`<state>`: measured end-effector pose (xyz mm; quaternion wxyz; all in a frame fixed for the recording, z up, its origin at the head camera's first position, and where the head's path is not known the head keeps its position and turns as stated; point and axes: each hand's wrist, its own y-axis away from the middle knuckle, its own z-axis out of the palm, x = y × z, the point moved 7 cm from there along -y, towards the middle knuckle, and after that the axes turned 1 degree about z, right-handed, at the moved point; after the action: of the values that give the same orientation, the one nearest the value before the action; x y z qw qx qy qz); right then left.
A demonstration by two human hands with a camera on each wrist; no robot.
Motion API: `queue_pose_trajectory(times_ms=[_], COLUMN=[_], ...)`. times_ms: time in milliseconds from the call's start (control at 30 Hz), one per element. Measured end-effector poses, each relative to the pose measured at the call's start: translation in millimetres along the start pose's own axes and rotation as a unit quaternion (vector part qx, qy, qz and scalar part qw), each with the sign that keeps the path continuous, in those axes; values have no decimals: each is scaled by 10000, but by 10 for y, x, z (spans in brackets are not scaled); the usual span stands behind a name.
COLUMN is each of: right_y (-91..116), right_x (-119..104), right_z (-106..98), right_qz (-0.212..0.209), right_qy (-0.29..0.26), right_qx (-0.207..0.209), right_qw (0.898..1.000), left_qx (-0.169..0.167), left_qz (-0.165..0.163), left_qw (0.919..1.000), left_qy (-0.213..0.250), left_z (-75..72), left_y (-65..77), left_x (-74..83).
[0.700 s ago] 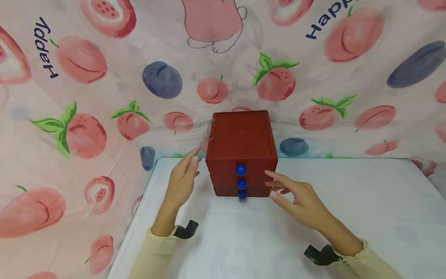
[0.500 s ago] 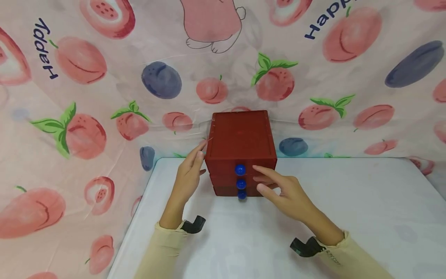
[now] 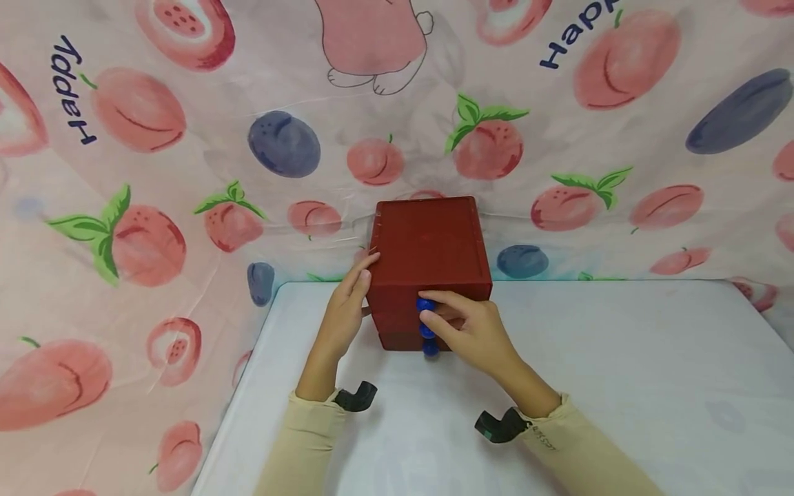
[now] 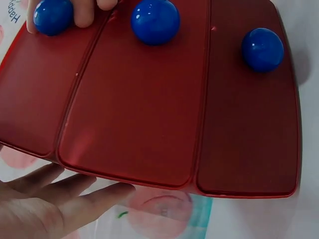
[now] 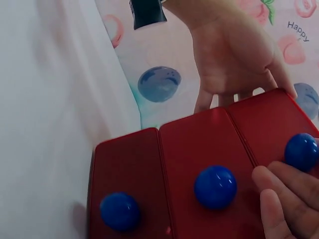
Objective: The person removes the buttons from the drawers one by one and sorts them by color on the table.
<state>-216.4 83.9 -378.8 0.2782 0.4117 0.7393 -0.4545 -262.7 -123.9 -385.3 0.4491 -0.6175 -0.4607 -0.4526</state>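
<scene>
Left hand (image 3: 344, 311) at edge of cabinet (image 3: 428, 258)

In the head view, the right hand (image 3: 476, 335) partly covers the top blue knob (image 3: 424, 304) and the front of the red box (image 3: 429, 241); lettering on the right sleeve (image 3: 577, 444) is too small to read. From the right wrist, some left hand (image 5: 234, 57) fingertips are hidden behind the box.

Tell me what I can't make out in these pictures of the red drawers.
Drawer insides: hidden in all views by the closed fronts.
Red cabinet: back hidden by its top, head view.
Right hand: mostly cut off by the left wrist view's top edge.
Right sleeve lettering: too small to read in the head view.
</scene>
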Motion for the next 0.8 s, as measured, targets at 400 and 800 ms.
queue_pose_trajectory(times_ms=[400,800], right_y=[-62,-60], right_x=[27,1], right_z=[55,60], right_qz=[841,1144], right_qy=[-139,2], right_qx=[532,655], right_qw=[9949,9913], left_qx=[72,115], left_qz=[86,61], left_qw=[9999,9999], left_qy=[125,49], left_z=[-11,-3], left_y=[-5,-10], left_x=[-58,-134])
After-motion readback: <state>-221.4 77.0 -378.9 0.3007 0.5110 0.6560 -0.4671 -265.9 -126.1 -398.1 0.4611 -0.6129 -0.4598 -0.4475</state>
